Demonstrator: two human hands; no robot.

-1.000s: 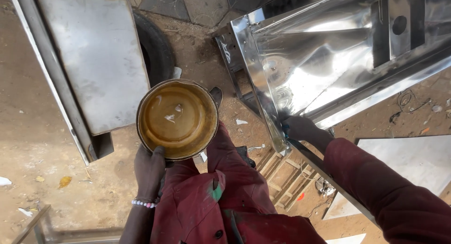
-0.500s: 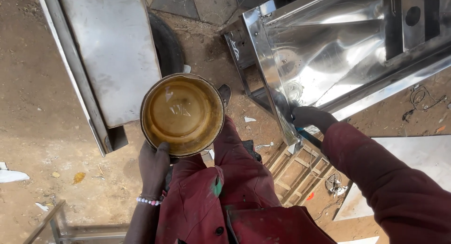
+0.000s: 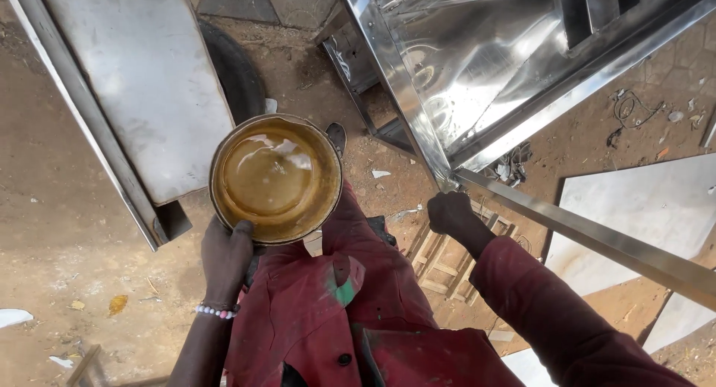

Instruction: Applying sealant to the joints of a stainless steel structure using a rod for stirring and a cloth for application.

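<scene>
While we look down over a red jacket (image 3: pixel 335 320), we see our left hand (image 3: pixel 227 256) curled around the near rim of a round metal bowl (image 3: pixel 276 180), fingers under it and thumb over the edge. It is held level above our lap and holds a brownish, glossy liquid. Our right hand (image 3: pixel 451 212) is closed around a long shiny steel bar (image 3: pixel 597 241), just where it meets the corner of a polished steel frame (image 3: pixel 485 66). A beaded bracelet (image 3: pixel 216 311) sits on the left wrist. Beyond the bowl, a grey metal sheet (image 3: pixel 142 89) lies partly over a tyre (image 3: pixel 239 74) on the dirt ground (image 3: pixel 52 238).
</scene>
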